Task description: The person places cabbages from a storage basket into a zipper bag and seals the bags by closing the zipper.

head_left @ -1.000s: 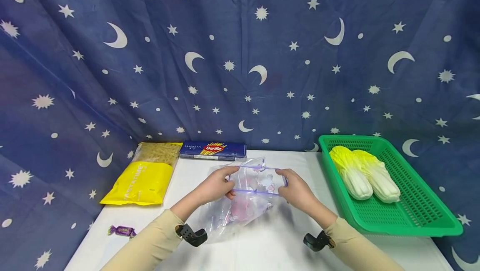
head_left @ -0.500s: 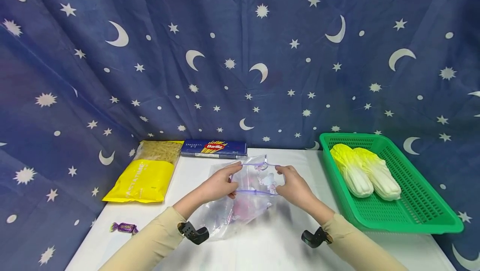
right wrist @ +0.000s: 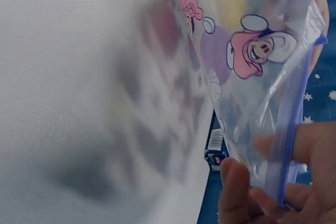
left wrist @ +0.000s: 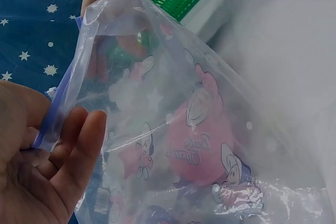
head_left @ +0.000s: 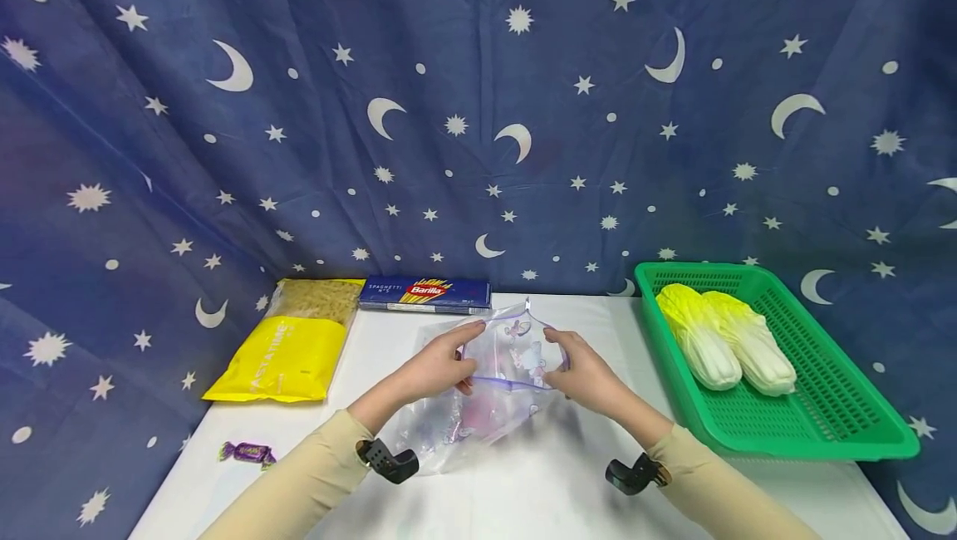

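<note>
A clear plastic zip bag [head_left: 486, 419] with pink cartoon prints stands over the middle of the white table, its mouth spread apart. Purple zip strips [head_left: 508, 384] edge the mouth. At the bag's left side my left hand [head_left: 437, 365] grips the rim; the left wrist view shows the strip between its thumb and fingers [left wrist: 79, 156]. My right hand [head_left: 586, 374] holds the opposite side of the rim, some of its fingers behind the film in the right wrist view. Through the film [left wrist: 194, 145] I see no contents.
A yellow pasta bag [head_left: 287, 357] and a blue spaghetti box [head_left: 426, 294] lie at the back left. Nearer on the left is a purple-wrapped candy [head_left: 248, 453]. A green basket [head_left: 860, 432] on the right holds two napa cabbages [head_left: 703, 341]. A starry curtain [head_left: 478, 108] hangs behind.
The bag's mouth has spread wider, its far rim rising to a peak and its near rim bending. Both hands keep hold with small finger shifts. The other things stay in place.
</note>
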{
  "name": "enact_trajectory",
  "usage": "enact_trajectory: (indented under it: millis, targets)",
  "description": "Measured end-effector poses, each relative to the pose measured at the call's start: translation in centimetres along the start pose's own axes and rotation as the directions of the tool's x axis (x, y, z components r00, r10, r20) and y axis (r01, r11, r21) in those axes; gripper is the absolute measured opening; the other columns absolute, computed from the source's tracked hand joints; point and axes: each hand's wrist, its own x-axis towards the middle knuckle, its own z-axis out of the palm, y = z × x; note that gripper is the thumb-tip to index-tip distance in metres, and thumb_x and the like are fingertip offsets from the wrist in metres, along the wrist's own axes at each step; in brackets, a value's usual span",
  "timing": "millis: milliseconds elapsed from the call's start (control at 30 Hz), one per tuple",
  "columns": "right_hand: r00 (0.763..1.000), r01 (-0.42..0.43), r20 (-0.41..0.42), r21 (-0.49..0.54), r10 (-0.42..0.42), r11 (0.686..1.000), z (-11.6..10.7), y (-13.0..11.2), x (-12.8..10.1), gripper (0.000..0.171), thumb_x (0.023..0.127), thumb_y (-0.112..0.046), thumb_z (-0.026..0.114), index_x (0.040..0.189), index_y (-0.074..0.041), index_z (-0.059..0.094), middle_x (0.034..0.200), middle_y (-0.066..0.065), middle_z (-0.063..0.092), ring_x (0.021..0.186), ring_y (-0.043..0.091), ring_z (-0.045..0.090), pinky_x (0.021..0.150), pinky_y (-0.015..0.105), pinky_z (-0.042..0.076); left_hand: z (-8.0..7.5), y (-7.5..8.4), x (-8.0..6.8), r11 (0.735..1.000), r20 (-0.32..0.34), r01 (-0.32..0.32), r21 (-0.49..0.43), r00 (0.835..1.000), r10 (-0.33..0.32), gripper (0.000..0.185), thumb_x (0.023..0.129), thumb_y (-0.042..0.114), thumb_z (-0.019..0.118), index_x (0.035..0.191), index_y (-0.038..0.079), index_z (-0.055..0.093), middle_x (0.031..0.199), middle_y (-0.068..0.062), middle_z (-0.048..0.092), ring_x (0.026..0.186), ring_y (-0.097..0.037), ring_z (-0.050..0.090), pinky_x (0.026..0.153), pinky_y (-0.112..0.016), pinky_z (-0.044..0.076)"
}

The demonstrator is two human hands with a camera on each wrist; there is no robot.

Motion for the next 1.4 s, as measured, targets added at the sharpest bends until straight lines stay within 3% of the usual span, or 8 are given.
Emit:
enact_trajectory:
  millis: [133,367,467,633,867,1133,1400]
  targets:
    - [1.0,-0.019,0.016,0.063,0.018,0.998,-0.5,0.0,-0.4,0.069,0.089,-0.007,0.073,0.152,-0.001,0.046,0.132,0.02,0.053,0.066,0.019,0.059,0.06,0.032,0.055,0.1,-0.1,0.1,1.0,-0.012,-0.004,-0.022,1.0,0.004,0.066,0.094,-0.003,0.054,0.157,-0.002,0.035,0.164,-0.017,0.029,0.061,-0.019,0.067,0.064,-0.037,0.063]
    - [1.0,0.006,0.027,0.016,-0.006,1.0,-2.1,-0.9,-1.5,0.063,0.095,-0.017,0.07,0.152,-0.004,0.047,0.148,0.02,0.048,0.111,0.03,0.06,0.081,0.037,0.059,0.5,-0.3,0.1,0.998,-0.042,0.0,-0.064,0.999,-0.003,0.067,0.094,-0.001,0.054,0.158,0.0,0.034,0.163,-0.017,0.033,0.063,-0.022,0.069,0.064,-0.033,0.062]
    - [0.999,0.03,0.038,0.023,-0.031,0.999,-3.6,-1.4,-2.0,0.064,0.097,-0.019,0.068,0.154,-0.003,0.043,0.153,0.022,0.043,0.121,0.035,0.059,0.088,0.042,0.059,0.6,-0.4,0.1,0.997,-0.046,0.003,-0.081,0.999,-0.006,0.067,0.094,-0.001,0.054,0.158,0.001,0.034,0.162,-0.017,0.035,0.063,-0.023,0.07,0.065,-0.036,0.062]
    - [0.999,0.03,0.03,0.031,-0.03,0.999,-7.0,-2.0,-2.5,0.066,0.1,-0.023,0.065,0.157,-0.005,0.038,0.158,0.022,0.038,0.126,0.037,0.057,0.096,0.049,0.056,0.7,-0.7,0.0,0.993,-0.047,-0.001,-0.114,0.999,-0.004,0.067,0.094,-0.002,0.055,0.158,0.002,0.035,0.16,-0.018,0.036,0.063,-0.025,0.069,0.066,-0.041,0.063]
    - [0.999,-0.038,0.001,0.032,0.038,0.999,-12.2,-1.1,-2.6,0.074,0.102,-0.034,0.063,0.163,-0.01,0.028,0.161,0.021,0.033,0.134,0.04,0.049,0.104,0.057,0.049,0.7,-0.8,0.0,0.992,-0.039,0.001,-0.124,0.999,-0.006,0.067,0.095,0.0,0.056,0.158,0.002,0.036,0.16,-0.018,0.037,0.063,-0.024,0.07,0.066,-0.037,0.063]
    - [0.996,-0.091,-0.027,-0.031,0.091,0.995,-16.4,1.4,-2.3,0.081,0.104,-0.038,0.059,0.163,-0.001,0.017,0.16,0.033,0.024,0.143,0.052,0.03,0.109,0.065,0.039,0.7,-0.9,-0.1,0.985,-0.022,0.009,-0.175,1.0,-0.013,0.066,0.096,0.0,0.056,0.158,0.003,0.036,0.159,-0.022,0.037,0.064,-0.024,0.07,0.067,-0.036,0.063]
    - [0.987,-0.161,-0.018,-0.087,0.16,0.983,-19.6,4.6,-1.8,0.087,0.105,-0.042,0.057,0.161,0.006,0.01,0.157,0.04,0.021,0.141,0.059,0.026,0.107,0.069,0.037,0.5,-0.7,-0.3,0.983,-0.013,0.011,-0.182,1.0,-0.014,0.065,0.097,0.002,0.057,0.159,0.005,0.036,0.161,-0.02,0.035,0.065,-0.024,0.071,0.07,-0.034,0.063]
